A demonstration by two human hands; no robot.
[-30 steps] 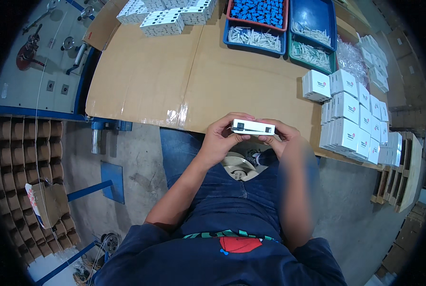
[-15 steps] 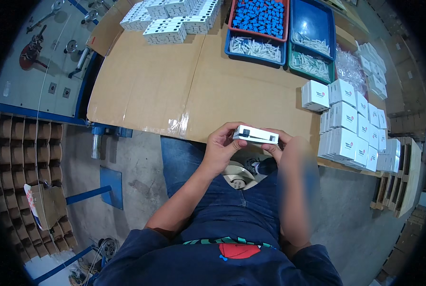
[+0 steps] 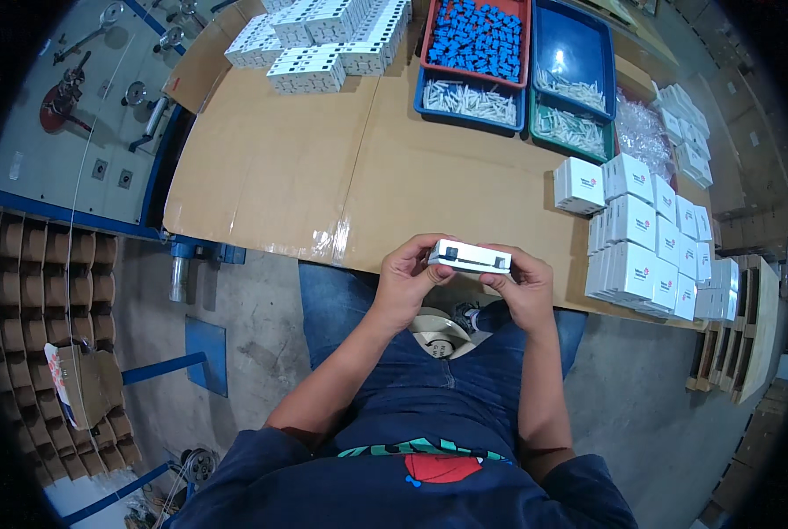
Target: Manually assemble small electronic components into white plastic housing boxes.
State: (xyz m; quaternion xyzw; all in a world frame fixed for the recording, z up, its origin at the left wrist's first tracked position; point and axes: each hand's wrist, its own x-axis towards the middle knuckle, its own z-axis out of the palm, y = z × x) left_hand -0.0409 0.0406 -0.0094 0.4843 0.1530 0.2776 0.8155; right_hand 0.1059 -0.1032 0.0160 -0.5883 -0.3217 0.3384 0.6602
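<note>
Just off the table's near edge, a flat white box-shaped piece (image 3: 471,253) is held level between my two hands. Its side toward me shows a long dark slot with a dark square at each end. My left hand (image 3: 409,278) grips the left end, thumb below and fingers along the back. At the other end my right hand (image 3: 526,284) holds it the same way, thumb against the lower edge. Stacks of white square pieces (image 3: 634,220) with a small red mark stand to the right of my right hand.
The table is covered with cardboard (image 3: 279,167). White slotted pieces (image 3: 310,70) are stacked at the far left. At the back, a red tray (image 3: 425,51) holds blue parts; blue (image 3: 419,101) and green (image 3: 535,132) trays hold slim white parts. Clear plastic bags (image 3: 645,132) lie beside them.
The right hand has come in closer around the white piece's right end, and its blur is gone. The piece has turned slightly, staying in both hands.
</note>
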